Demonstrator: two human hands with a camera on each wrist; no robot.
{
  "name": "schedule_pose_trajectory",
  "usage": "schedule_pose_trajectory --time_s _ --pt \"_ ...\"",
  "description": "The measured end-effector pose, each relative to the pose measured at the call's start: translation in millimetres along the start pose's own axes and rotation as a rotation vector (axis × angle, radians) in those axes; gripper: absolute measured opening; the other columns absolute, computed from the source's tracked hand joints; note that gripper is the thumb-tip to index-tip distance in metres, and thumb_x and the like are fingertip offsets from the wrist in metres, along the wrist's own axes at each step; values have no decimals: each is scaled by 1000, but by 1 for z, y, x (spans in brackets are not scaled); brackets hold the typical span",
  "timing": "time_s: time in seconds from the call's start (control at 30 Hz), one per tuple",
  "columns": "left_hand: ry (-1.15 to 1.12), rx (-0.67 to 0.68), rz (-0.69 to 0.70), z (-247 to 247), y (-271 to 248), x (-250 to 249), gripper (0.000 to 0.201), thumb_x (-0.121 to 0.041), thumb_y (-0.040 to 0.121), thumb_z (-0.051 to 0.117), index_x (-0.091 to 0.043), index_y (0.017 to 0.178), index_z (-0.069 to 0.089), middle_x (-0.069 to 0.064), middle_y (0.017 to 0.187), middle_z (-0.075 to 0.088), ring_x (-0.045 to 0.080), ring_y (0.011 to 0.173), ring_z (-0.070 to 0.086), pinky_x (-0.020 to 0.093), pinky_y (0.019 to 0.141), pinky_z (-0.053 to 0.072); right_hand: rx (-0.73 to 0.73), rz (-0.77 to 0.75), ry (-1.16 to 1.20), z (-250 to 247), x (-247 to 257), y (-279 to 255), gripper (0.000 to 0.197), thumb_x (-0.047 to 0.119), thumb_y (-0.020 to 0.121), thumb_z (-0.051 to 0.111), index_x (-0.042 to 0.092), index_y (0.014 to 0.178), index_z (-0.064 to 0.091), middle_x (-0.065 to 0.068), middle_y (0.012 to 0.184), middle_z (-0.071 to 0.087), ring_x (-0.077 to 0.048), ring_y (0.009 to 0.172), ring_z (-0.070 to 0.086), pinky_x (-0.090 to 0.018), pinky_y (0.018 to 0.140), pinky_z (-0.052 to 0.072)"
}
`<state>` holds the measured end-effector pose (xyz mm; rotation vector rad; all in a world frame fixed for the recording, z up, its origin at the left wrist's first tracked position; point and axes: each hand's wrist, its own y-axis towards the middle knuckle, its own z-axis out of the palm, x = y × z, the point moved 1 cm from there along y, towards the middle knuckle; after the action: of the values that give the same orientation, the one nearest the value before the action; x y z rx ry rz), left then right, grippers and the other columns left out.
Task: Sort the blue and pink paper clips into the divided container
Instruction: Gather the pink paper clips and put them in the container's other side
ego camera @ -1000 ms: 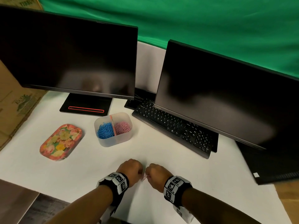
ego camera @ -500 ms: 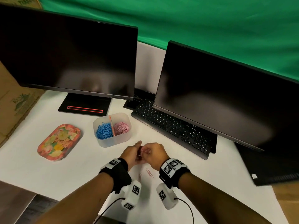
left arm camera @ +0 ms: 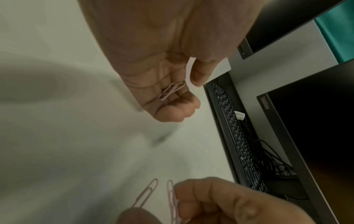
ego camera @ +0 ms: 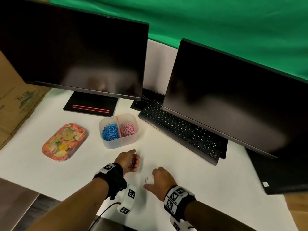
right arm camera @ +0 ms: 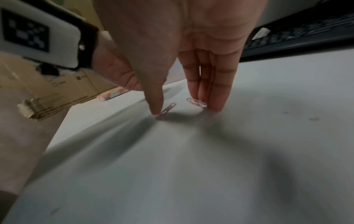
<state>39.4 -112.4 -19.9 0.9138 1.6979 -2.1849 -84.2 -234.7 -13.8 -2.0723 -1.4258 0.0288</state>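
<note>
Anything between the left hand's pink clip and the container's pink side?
Nothing visible. The left hand cradles a pink clip just short of the container; only bare table lies between. The pink half is the right compartment.

I see two dark monitors (ego camera: 80, 54) up top, a black keyboard (ego camera: 180, 129) centre-right, a floral tray (ego camera: 64, 141) (lower left), and cardboard (ego camera: 15, 104) at the left edge.
</note>
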Motion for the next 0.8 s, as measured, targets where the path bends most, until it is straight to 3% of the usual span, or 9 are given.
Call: schedule_pose_trajectory --time_s 0.2,0.33,0.63,0.8 --pt "35 11 0 5 -2 -1 41 -30 99 41 -5 72 59 9 62 54 22 52 47 28 53 43 12 -42 -76 6 18 5 25 17 93 51 5 114 56 -15 123 52 -30 113 53 -34 93 45" --pt "37 4 2 8 -2 0 42 -32 99 40 -5 73 60 10 63 55 22 53 49 28 54 46 42 -21 -72 1 23 11 26 4 88 52 5 113 58 -15 122 56 -29 112 56 -32 92 46" --pt "19 -11 -10 8 -9 2 44 -33 99 40 -6 71 60 10 61 56 23 54 50 28 54 46 127 70 6 2 32 25 30 4 83 59 6 113 61 -14 119 60 -30 106 62 -31 84 52" --pt "-16 -10 -8 4 -10 3 43 -33 99 41 -6 72 60 10 60 58 23 54 52 29 54 47 150 18 54 4 25 25 27 6 83 56 8 110 63 -12 118 61 -29 105 62 -30 84 53"
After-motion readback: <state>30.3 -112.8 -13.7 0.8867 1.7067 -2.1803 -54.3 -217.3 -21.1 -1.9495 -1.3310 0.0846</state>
